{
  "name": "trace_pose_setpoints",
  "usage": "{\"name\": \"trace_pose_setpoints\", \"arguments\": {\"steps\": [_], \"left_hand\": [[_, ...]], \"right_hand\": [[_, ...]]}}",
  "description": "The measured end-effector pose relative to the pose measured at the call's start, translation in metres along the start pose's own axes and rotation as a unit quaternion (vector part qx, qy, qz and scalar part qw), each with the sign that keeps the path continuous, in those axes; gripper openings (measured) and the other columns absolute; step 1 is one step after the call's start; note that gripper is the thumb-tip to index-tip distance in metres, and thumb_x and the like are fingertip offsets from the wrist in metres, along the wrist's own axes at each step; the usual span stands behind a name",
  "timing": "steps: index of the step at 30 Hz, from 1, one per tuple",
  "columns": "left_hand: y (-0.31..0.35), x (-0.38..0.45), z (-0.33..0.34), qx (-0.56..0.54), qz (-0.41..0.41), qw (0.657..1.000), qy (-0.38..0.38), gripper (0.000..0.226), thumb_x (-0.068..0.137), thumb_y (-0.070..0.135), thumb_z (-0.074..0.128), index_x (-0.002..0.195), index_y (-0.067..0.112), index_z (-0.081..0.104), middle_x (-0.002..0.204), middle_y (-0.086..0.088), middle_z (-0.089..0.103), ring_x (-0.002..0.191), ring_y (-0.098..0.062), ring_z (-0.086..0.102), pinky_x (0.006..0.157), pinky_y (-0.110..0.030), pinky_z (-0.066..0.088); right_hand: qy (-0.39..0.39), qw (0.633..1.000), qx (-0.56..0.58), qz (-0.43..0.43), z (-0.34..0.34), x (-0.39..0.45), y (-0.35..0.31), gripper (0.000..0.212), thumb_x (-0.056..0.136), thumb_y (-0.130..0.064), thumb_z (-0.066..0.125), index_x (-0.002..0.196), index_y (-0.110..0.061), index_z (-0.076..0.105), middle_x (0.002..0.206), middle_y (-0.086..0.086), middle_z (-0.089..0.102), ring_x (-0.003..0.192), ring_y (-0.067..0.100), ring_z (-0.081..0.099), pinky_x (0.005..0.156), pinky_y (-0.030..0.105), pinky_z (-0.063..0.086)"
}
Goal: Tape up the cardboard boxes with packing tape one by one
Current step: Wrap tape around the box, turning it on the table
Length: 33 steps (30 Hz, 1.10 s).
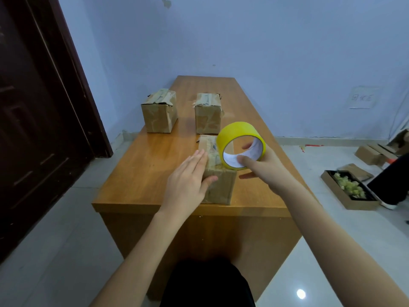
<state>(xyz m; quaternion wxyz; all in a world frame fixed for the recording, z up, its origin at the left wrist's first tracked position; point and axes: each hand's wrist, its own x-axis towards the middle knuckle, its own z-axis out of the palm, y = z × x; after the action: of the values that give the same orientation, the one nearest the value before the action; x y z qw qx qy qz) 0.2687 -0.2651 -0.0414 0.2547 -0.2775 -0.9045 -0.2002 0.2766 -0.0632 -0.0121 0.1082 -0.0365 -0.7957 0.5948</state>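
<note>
- Your left hand [188,185] lies flat on the nearest cardboard box [218,173], fingers straight and close together over its top left edge, thumb hooked down the near face.
- Your right hand [263,169] pinches the roll of yellow packing tape [240,144]: the thumb presses inside the white core at its near rim, the fingers wrap the outside on the far right.
- The roll hovers tilted above the right half of that box, its open side facing you; whether it touches the box top you cannot tell from here.
- The nearest box sits close to the near edge of the wooden table [155,169], right of centre, between your two hands.
- You have three cardboard boxes on the table: this one, a far left box [159,110] and a far middle box [208,113], both already bearing worn tape on top.
- The two far boxes stand apart from each other, the middle one just beyond the nearest box.
- There is one roll of tape.
- On the floor to the right, a shallow open tray box [352,203] holds a heap of crumpled pale green-yellow scraps [348,185].
- More flattened cardboard [371,155] lies farther right on the floor, beside a dark-trousered leg [391,180].
</note>
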Motion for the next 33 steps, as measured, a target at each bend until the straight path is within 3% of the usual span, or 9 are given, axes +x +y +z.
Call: {"name": "trace_pose_setpoints", "arguments": {"steps": [3,8,12,15,18,22,24,27,33], "left_hand": [[0.004,-0.001,0.0,0.002,-0.009,1.0,0.008,0.055,0.086,0.036,0.06,0.13,0.004,0.053,0.135,-0.011,0.053,0.124,-0.027,0.05,0.099,-0.031,0.03],[0.009,-0.002,0.003,-0.001,-0.033,0.999,0.039,0.051,0.081,0.027,0.069,0.123,0.001,0.058,0.128,-0.013,0.058,0.119,-0.029,0.054,0.095,-0.034,0.032],[0.005,-0.001,0.002,0.001,-0.04,0.999,0.019,0.055,0.085,0.033,0.062,0.131,0.005,0.052,0.136,-0.01,0.051,0.127,-0.026,0.047,0.099,-0.033,0.027],[0.006,0.003,0.002,0.023,-0.025,0.999,-0.001,0.059,0.089,0.039,0.057,0.137,0.009,0.045,0.143,-0.006,0.044,0.132,-0.02,0.04,0.104,-0.028,0.02],[0.005,0.004,0.002,0.049,-0.008,0.999,-0.016,0.062,0.092,0.048,0.049,0.142,0.014,0.039,0.147,-0.001,0.038,0.137,-0.014,0.032,0.107,-0.023,0.014],[0.005,0.015,-0.006,0.087,-0.021,0.996,0.009,0.064,0.088,0.058,0.045,0.135,0.016,0.049,0.143,0.0,0.045,0.134,-0.014,0.036,0.108,-0.027,0.024],[0.011,0.024,-0.009,0.106,0.018,0.994,0.011,0.065,0.088,0.055,0.045,0.138,0.013,0.045,0.144,-0.005,0.043,0.136,-0.018,0.035,0.111,-0.031,0.022],[0.022,0.026,-0.002,0.118,0.123,0.984,-0.051,0.068,0.09,0.05,0.043,0.146,0.013,0.031,0.151,-0.004,0.032,0.141,-0.017,0.024,0.115,-0.031,0.011],[0.019,0.024,0.006,0.087,0.114,0.988,-0.055,0.058,0.093,0.045,0.045,0.145,0.023,0.033,0.153,0.0,0.026,0.142,-0.017,0.022,0.114,-0.03,0.011]], "right_hand": [[-0.006,0.999,0.04,0.002,-0.003,0.001,-0.003,0.004,0.093,-0.009,0.058,0.095,-0.01,0.054,0.1,0.015,0.056,0.089,0.025,0.061,0.054,0.026,0.055],[-0.03,0.999,-0.015,0.001,-0.026,0.006,-0.014,0.018,0.086,0.005,0.057,0.103,-0.001,0.054,0.092,0.012,0.059,0.083,0.025,0.063,0.058,0.035,0.06],[0.018,0.999,-0.046,0.007,-0.046,-0.001,0.003,0.023,0.085,0.009,0.056,0.108,0.004,0.057,0.097,0.014,0.061,0.077,0.015,0.06,0.049,0.021,0.053],[0.005,0.998,-0.009,0.057,-0.045,-0.012,0.027,0.023,0.088,0.002,0.06,0.111,-0.002,0.055,0.104,0.012,0.06,0.09,0.025,0.062,0.06,0.038,0.06],[-0.005,0.997,0.011,0.072,-0.033,-0.016,0.038,0.033,0.091,0.001,0.056,0.123,0.003,0.05,0.119,0.024,0.056,0.108,0.037,0.058,0.067,0.047,0.059],[0.007,0.997,0.02,0.073,-0.025,-0.013,0.036,0.035,0.093,0.003,0.05,0.128,0.003,0.046,0.127,0.025,0.053,0.108,0.035,0.057,0.068,0.049,0.059],[-0.001,0.998,0.002,0.069,-0.025,-0.013,0.036,0.036,0.093,0.003,0.048,0.129,0.003,0.044,0.127,0.023,0.052,0.109,0.035,0.057,0.069,0.05,0.059],[-0.005,0.997,-0.014,0.07,-0.027,-0.013,0.036,0.037,0.091,0.002,0.049,0.128,0.002,0.043,0.127,0.023,0.051,0.108,0.035,0.057,0.068,0.05,0.059],[-0.005,0.997,-0.037,0.069,-0.029,-0.012,0.035,0.033,0.091,0.0,0.05,0.123,0.0,0.046,0.123,0.024,0.053,0.105,0.035,0.059,0.065,0.046,0.06]]}}
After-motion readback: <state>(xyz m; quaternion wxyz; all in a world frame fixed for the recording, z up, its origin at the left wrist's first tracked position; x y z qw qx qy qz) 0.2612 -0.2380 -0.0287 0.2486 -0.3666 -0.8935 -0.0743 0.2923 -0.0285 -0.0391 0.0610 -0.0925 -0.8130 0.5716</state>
